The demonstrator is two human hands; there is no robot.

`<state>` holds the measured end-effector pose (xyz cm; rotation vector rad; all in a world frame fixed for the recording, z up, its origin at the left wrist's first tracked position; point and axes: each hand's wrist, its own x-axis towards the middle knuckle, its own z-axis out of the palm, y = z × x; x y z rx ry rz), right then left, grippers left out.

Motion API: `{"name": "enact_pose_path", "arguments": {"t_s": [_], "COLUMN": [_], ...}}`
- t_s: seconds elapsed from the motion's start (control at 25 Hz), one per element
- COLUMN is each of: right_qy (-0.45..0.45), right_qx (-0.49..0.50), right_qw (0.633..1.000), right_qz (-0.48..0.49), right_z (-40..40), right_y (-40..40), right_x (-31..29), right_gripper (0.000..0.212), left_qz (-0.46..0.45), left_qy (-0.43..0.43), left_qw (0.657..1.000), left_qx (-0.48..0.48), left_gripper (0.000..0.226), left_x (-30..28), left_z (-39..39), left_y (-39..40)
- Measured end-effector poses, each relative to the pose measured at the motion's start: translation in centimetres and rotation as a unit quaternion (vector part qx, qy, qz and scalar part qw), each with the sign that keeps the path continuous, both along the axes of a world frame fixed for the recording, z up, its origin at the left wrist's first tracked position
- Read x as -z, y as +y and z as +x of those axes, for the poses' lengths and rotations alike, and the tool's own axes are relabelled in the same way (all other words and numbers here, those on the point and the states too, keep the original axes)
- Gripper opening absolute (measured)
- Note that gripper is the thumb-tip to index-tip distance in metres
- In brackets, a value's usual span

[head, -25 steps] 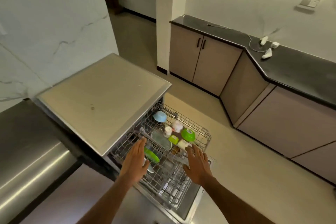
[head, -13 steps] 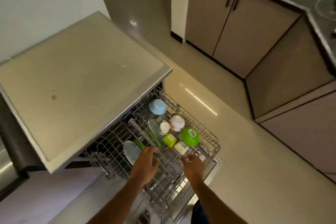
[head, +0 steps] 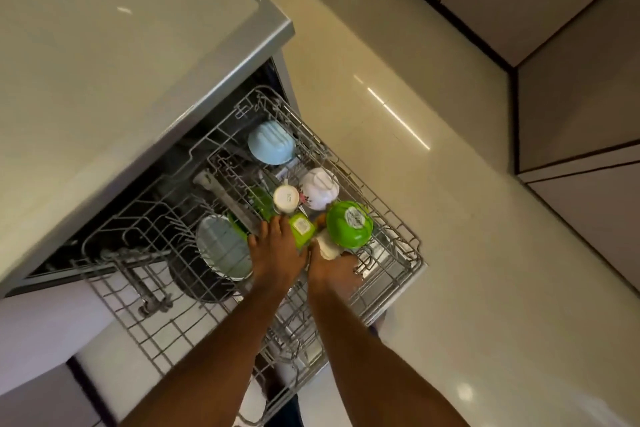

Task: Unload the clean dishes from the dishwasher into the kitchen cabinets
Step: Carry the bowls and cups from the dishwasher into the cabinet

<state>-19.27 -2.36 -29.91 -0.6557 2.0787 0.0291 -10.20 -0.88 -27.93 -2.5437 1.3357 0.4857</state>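
Note:
The dishwasher's wire rack (head: 398, 274) is pulled out, with dishes standing upside down in it. My left hand (head: 275, 253) reaches over the rack, its straight fingers touching a small green cup (head: 302, 228). My right hand (head: 334, 269) curls its fingers round a cream cup (head: 325, 246) just below a green bowl (head: 349, 225) with a barcode label. Behind these stand a white mug (head: 285, 198), a white flowered cup (head: 319, 189) and a light blue bowl (head: 272, 142). A pale blue plate (head: 221, 248) stands left of my left hand.
The dishwasher's flat grey top (head: 114, 55) overhangs the rack on the left. Beige cabinet doors (head: 571, 107) line the right side and the far wall across a glossy cream floor (head: 467, 236). A second wire rack (head: 166, 329) lies lower, under my forearms.
The view has dropped and closed in on the rack. Both hands have left the rack's front edge and moved forward to the cups in front of the green bowl.

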Motion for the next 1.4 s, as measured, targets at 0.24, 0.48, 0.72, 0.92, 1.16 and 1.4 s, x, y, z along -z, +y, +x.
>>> {"name": "enact_pose_path", "arguments": {"t_s": [0.24, 0.48, 0.72, 0.92, 1.16, 1.4], "right_qy": [-0.034, -0.109, -0.285, -0.436, -0.544, -0.586], "right_qx": [0.05, 0.075, 0.177, 0.135, -0.03, -0.275], "right_qw": [0.998, 0.991, 0.94, 0.882, 0.832, 0.752], "right_qz": [-0.036, 0.021, -0.065, -0.119, -0.102, -0.126], "right_z": [-0.6, -4.4, -5.9, -1.6, 5.9, 18.0], "right_y": [-0.6, 0.8, 2.1, 5.7, 14.9, 26.1], "right_x": [-1.1, -0.2, -9.8, -21.6, -35.9, -47.4], "right_gripper": [0.087, 0.078, 0.031, 0.052, 0.041, 0.036], "left_qz": [0.009, -0.069, -0.152, -0.26, -0.366, -0.462], "left_qy": [0.02, 0.119, 0.224, 0.245, 0.234, 0.157], "left_qw": [1.0, 0.989, 0.961, 0.934, 0.895, 0.869], "left_qx": [-0.022, -0.059, -0.054, 0.011, 0.107, 0.08], "left_gripper": [0.076, 0.08, 0.085, 0.075, 0.073, 0.061], "left_x": [-1.4, -4.5, -10.8, -20.7, -36.3, -50.0], "left_z": [0.4, 0.6, 4.2, 9.7, 17.6, 25.4], "left_y": [-0.3, 2.1, 8.5, 13.7, 23.0, 40.1]}}
